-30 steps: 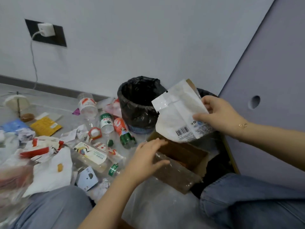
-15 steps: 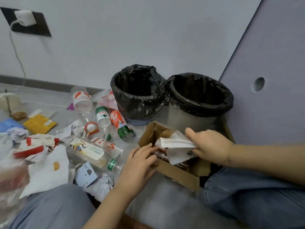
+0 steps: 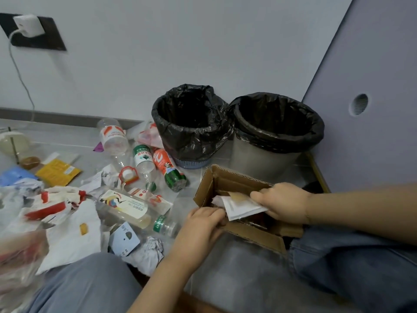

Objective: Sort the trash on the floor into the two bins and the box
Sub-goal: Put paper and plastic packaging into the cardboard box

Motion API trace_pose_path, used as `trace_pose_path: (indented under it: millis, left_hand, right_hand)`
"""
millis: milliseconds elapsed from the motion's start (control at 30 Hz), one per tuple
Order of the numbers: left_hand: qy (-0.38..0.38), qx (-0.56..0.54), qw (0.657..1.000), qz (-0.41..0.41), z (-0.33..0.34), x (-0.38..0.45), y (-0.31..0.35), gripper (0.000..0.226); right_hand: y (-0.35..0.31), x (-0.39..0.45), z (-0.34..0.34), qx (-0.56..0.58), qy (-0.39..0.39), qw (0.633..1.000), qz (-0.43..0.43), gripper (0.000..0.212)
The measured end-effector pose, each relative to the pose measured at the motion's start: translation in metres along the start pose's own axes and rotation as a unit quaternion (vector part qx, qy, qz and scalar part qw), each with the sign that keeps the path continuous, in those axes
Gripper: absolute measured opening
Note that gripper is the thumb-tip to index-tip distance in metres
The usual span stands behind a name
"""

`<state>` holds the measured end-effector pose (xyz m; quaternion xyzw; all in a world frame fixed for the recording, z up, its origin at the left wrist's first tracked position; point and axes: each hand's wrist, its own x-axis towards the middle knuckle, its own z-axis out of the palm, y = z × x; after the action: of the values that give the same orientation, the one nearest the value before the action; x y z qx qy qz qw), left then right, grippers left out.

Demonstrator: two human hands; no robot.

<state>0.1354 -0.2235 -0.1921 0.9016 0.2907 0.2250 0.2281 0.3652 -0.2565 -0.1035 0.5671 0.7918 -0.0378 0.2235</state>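
Down from chest height a second ago, the white paper pouch with a brown patch [image 3: 241, 205] now lies inside the open brown cardboard box [image 3: 255, 233], flattened, its long axis running across the box from my left toward my right. My right hand [image 3: 284, 203] pinches its right end, fingers curled over the top edge and pressing it down. My left hand [image 3: 203, 222] rests at the box's near-left rim, fingers curled over the cardboard edge beside the pouch's left corner — steadying the box, I judge. The pouch sits between both hands, the right one the nearer and the only one gripping it, so letting go is a matter of lifting that hand straight up and away.

Just behind the box stand two bins lined with black plastic bags, the left bin [image 3: 191, 141] and the right bin [image 3: 277, 143] touching at the rims. Off to my left the floor holds the rest — a watermelon-print drink bottle [image 3: 169, 169], a clear bottle with a green label [image 3: 143, 159], a yellow sachet [image 3: 58, 171] and crumpled white paper [image 3: 149, 251].
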Motion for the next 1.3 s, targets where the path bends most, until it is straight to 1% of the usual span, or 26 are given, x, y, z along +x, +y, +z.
trace_pose_path:
  millis: [67,133,167,233,300,333,400,467,533,600,667,733,767,800,867,933,1033,1133,1200,1300]
  left_hand:
    - [-0.004,0.006,1.0,0.0,0.0,0.0,0.0,0.028]
    - [-0.005,0.01,1.0,-0.01,0.001,0.001,-0.001,0.017]
    - [-0.001,0.006,1.0,-0.017,0.002,0.001,-0.001,0.012]
    - [0.016,-0.007,0.999,-0.031,0.002,0.002,-0.001,0.01]
    - [0.034,-0.01,0.999,-0.037,0.002,0.003,-0.001,0.015]
    - [0.04,-0.011,0.998,-0.039,0.002,0.003,-0.001,0.019]
    - [0.043,-0.013,0.998,-0.04,0.003,0.003,-0.003,0.021]
    - [0.045,-0.01,0.998,-0.035,0.003,0.004,-0.004,0.016]
    - [0.051,-0.006,0.998,-0.03,0.002,0.005,-0.005,0.015]
    - [0.06,-0.008,0.998,-0.027,0.002,0.006,-0.006,0.017]
    - [0.076,-0.014,0.997,-0.028,0.003,0.008,-0.008,0.022]
    - [0.098,-0.028,0.994,-0.031,0.006,0.011,-0.01,0.024]
    - [0.106,-0.032,0.993,-0.031,0.008,0.012,-0.01,0.023]
    - [0.115,-0.035,0.992,-0.031,0.01,0.014,-0.011,0.021]
    - [0.133,-0.044,0.99,-0.031,0.011,0.017,-0.01,0.019]
    - [0.149,-0.046,0.987,-0.036,0.011,0.018,-0.008,0.02]
    - [0.178,-0.026,0.983,-0.042,-0.002,0.014,-0.007,0.025]
    - [0.207,-0.006,0.976,-0.062,-0.031,0.005,-0.015,0.017]
    - [0.234,0.001,0.966,-0.106,-0.053,-0.005,-0.032,0.014]
    - [0.236,-0.004,0.946,-0.223,-0.076,-0.023,-0.076,0.023]
  right_hand:
    - [0.001,0.001,0.001,-0.014,-0.03,0.999,-0.023,0.018]
    - [-0.002,0.004,0.002,0.006,-0.027,1.0,-0.01,0.016]
    - [-0.005,0.006,0.004,0.028,-0.024,0.999,0.011,0.016]
    - [-0.009,0.016,0.008,0.069,-0.025,0.995,0.07,0.02]
    - [-0.012,0.029,0.017,0.099,-0.043,0.987,0.121,0.033]
    - [-0.014,0.036,0.024,0.111,-0.058,0.983,0.133,0.038]
    - [-0.019,0.05,0.036,0.13,-0.097,0.978,0.134,0.043]
    - [-0.022,0.061,0.044,0.143,-0.134,0.972,0.128,0.045]
    - [-0.02,0.069,0.045,0.172,-0.157,0.965,0.121,0.042]
    - [-0.019,0.071,0.04,0.236,-0.172,0.948,0.129,0.039]
    - [-0.016,0.065,0.027,0.296,-0.169,0.93,0.139,0.048]
    - [-0.011,0.052,0.008,0.315,-0.15,0.927,0.137,0.067]
    - [-0.008,0.044,-0.003,0.304,-0.131,0.934,0.133,0.075]
    - [-0.005,0.036,-0.012,0.284,-0.104,0.945,0.125,0.078]
    - [0.001,0.023,-0.031,0.247,-0.043,0.96,0.121,0.073]
    - [0.005,0.016,-0.047,0.254,0.012,0.959,0.127,0.058]
    - [0.001,0.019,-0.061,0.313,0.083,0.937,0.129,0.033]
    - [-0.022,0.03,-0.073,0.373,0.143,0.91,0.11,0.023]
    - [-0.045,0.04,-0.081,0.394,0.156,0.903,0.071,0.023]
    - [-0.084,0.067,-0.086,0.403,0.153,0.902,0.017,0.023]
